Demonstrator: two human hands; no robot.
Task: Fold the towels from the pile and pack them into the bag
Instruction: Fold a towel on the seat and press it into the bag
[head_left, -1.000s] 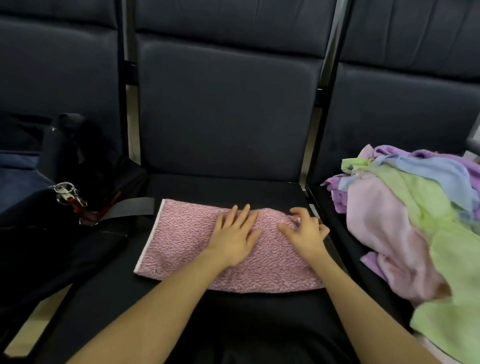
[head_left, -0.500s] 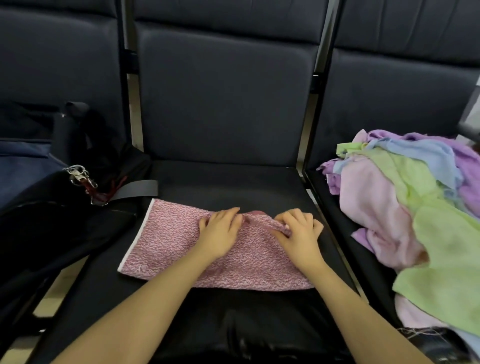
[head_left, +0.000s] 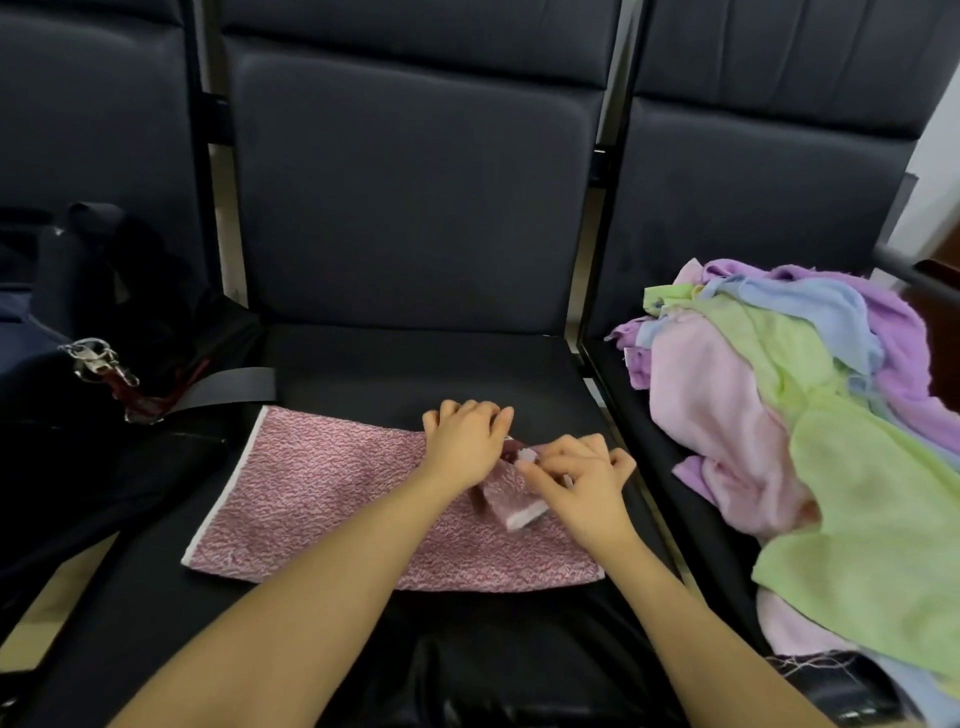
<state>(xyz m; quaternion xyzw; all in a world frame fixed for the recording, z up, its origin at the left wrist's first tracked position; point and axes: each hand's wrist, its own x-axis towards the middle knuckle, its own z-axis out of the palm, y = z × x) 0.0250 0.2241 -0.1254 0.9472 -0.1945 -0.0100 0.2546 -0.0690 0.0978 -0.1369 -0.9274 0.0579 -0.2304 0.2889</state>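
The pink towel (head_left: 332, 499) lies flat on the middle seat (head_left: 415, 364), near the front edge of the cushion. It has a fine white and red pattern and a white border along its left side. Its far right corner is lifted and turned over toward the person, so a small flap with a pale edge stands above the flat part.

The right hand (head_left: 582, 483) pinches this flap: the thumb and the first fingers are curled on the cloth, and the other fingers are bent above it. The left hand (head_left: 462, 441) rests on the far edge of the towel, just beside the right hand. Its fingers are curled down over the edge, but I cannot tell if they really grasp the cloth or only press on it. Both forearms come in from the bottom of the view and cross the near part of the towel.

On the right seat (head_left: 623, 395) sits the pile (head_left: 810, 415) of loose towels, in pale pink, green, blue and purple. They are crumpled, and some hang over the front of that seat. The pile is apart from the pink towel, with the gap between the seats in between.

On the left seat is the black bag (head_left: 78, 467). A metal clip (head_left: 96, 358) with a red cord hangs on it, and a grey strap (head_left: 228, 387) reaches onto the middle seat, ending just beside the far left corner of the towel.
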